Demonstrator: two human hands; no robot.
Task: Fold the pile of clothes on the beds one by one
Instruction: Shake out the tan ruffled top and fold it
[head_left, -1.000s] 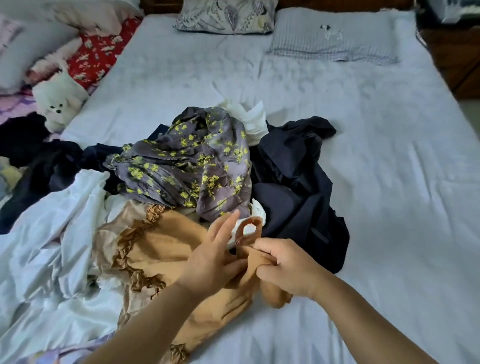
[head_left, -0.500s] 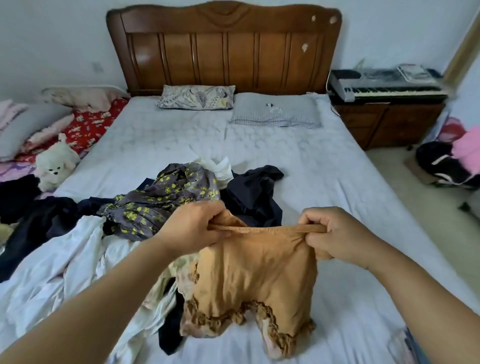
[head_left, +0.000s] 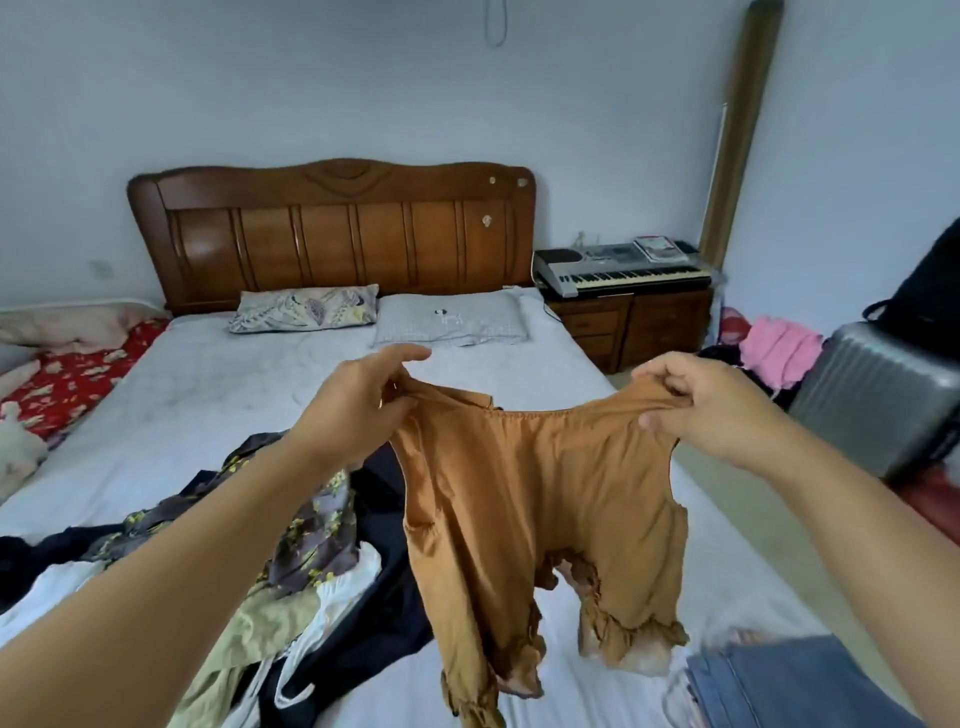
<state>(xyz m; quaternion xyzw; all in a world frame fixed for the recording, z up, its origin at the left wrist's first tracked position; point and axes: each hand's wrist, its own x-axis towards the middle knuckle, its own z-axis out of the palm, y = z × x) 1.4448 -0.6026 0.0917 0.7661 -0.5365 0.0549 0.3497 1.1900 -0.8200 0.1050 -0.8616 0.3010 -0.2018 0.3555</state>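
Hands hold a tan garment (head_left: 540, 499) up in the air above a bed (head_left: 218, 405), seen from a camera worn on the person's head. The left hand (head_left: 358, 400) pinches one top corner of the garment between thumb and fingers, and the right hand (head_left: 701, 405) grips the other corner with curled fingers. The top edge sags slightly between them, and the cloth hangs freely, its ruffled lower hems dangling just above the pale sheet.

A second ago this garment lay crumpled on the pile (head_left: 291, 561), with both hands close together working at a small strap or loop. Half a second ago it was lifted and partly spread. Now the hands are higher and farther apart, and the garment is fully clear of the heap, so one item has been separated and opened out. It looks ready to be laid flat and folded, though no fold has been made yet.

The remaining pile sits on the near left of the bed: a grey garment with yellow flowers, dark navy clothing, and pale white and cream pieces. Denim fabric (head_left: 769, 680) shows at the lower right. Two pillows (head_left: 447, 317) rest against a wooden headboard (head_left: 332, 234). An electronic keyboard (head_left: 623, 270) sits on a cabinet beside the bed, and a grey suitcase (head_left: 872, 395) stands at the right.
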